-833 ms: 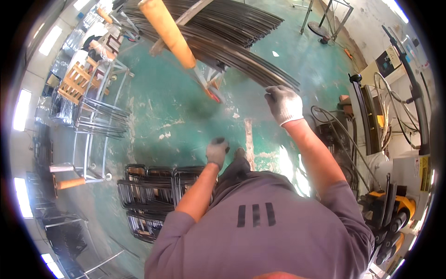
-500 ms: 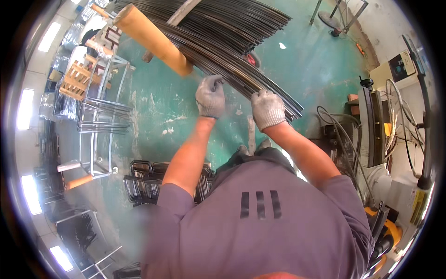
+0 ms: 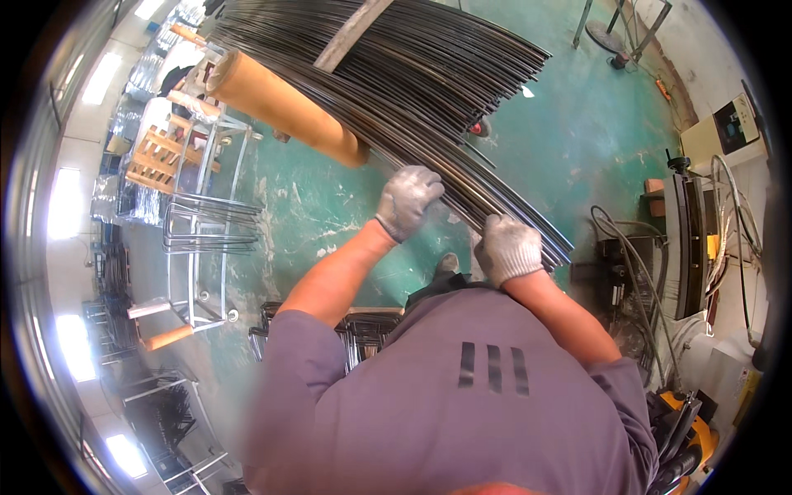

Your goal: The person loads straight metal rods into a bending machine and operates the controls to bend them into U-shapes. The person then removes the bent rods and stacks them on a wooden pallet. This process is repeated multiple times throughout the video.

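A big pile of long dark steel rods lies across the green floor. Both my hands wear grey knit gloves. My left hand is closed around rods at the near edge of the pile. My right hand grips the same rods close to their ends, a little to the right. A thick orange-brown cardboard tube rests on the rods to the left of my hands. My grey shirt fills the lower part of the view.
A wooden plank lies over the pile. Bent wire frames and a metal rack stand at left, black frames by my feet. A machine with hoses is at right, a yellow unit at lower right.
My head has leaned forward over the pile. Both hands went from apart and free to gripping the near rods together, and the rods now fill more of the view.
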Demonstrator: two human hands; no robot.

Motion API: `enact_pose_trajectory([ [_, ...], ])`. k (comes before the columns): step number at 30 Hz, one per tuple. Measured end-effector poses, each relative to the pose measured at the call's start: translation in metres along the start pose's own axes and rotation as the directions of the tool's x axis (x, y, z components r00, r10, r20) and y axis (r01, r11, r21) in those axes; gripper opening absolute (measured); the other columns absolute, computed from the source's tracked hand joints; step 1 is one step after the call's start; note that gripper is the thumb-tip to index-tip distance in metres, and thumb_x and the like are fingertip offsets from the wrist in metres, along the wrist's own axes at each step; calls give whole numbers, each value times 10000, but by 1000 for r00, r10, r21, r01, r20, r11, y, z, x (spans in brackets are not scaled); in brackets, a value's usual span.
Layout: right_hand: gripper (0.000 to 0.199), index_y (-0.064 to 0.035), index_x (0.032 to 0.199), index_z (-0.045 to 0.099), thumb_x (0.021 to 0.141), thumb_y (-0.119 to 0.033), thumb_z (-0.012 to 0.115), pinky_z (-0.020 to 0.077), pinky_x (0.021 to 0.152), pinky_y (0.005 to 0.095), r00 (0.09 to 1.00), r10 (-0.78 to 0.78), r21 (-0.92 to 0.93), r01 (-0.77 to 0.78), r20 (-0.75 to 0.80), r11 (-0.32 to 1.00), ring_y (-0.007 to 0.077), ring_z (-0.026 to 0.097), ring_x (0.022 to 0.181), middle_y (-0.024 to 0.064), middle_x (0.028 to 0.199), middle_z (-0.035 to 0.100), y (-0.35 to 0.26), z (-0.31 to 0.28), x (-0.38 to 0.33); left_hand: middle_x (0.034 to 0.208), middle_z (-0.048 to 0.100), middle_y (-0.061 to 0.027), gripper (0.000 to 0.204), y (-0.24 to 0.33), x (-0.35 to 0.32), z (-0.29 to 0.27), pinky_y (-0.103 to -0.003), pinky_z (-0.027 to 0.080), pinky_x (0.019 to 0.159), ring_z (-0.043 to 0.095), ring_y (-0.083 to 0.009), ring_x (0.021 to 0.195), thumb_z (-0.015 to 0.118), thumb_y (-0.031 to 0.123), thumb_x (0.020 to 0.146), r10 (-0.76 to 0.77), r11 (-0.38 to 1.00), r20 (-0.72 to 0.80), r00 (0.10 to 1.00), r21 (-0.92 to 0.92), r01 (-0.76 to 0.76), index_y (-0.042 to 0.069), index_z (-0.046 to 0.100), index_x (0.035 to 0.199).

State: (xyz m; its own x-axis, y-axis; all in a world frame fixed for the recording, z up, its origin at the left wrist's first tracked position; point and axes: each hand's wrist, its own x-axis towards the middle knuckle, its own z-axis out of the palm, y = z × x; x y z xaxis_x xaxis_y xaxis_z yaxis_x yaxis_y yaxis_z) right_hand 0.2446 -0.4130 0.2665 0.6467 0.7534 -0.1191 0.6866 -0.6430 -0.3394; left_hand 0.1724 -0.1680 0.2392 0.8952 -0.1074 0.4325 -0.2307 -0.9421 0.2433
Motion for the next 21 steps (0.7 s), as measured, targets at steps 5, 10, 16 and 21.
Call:
enact_pose_trajectory([
  [5, 315, -100, 1234, 647, 933, -174, 705, 580, 805, 529, 989, 70, 367, -19, -128, 930, 440, 735, 876, 222, 973, 763, -3, 7, 6, 913, 698, -73, 135, -3, 11, -15, -427, 558, 819, 690, -287, 882, 699, 170, 761, 138, 990, -10, 990, 0, -138, 122, 699, 888],
  [10, 314, -84, 1165, 760, 931, -286, 813, 603, 800, 424, 981, 117, 503, -24, -155, 864, 378, 769, 914, 193, 991, 781, -23, -16, 9, 935, 670, -58, 146, 16, 21, 2, -417, 548, 813, 680, -275, 903, 617, 238, 809, 200, 977, -64, 978, -67, -204, 136, 698, 874],
  [16, 388, -79, 1110, 785, 907, -410, 800, 597, 821, 452, 960, 237, 400, -160, -150, 902, 404, 753, 952, 201, 982, 773, -44, -32, 12, 950, 670, -68, 143, 28, 22, 12, -424, 554, 860, 681, -292, 939, 654, 207, 792, 142, 979, 11, 990, -152, -138, 107, 695, 886],
  [21, 269, -96, 1076, 794, 948, -329, 750, 594, 777, 467, 960, 170, 275, -105, -223, 956, 400, 758, 885, 198, 929, 772, -44, -29, 26, 1026, 697, -93, 203, 7, 21, -17, -451, 529, 994, 676, -317, 1031, 639, 206, 812, 86, 990, -89, 992, -106, -96, 74, 712, 947],
])
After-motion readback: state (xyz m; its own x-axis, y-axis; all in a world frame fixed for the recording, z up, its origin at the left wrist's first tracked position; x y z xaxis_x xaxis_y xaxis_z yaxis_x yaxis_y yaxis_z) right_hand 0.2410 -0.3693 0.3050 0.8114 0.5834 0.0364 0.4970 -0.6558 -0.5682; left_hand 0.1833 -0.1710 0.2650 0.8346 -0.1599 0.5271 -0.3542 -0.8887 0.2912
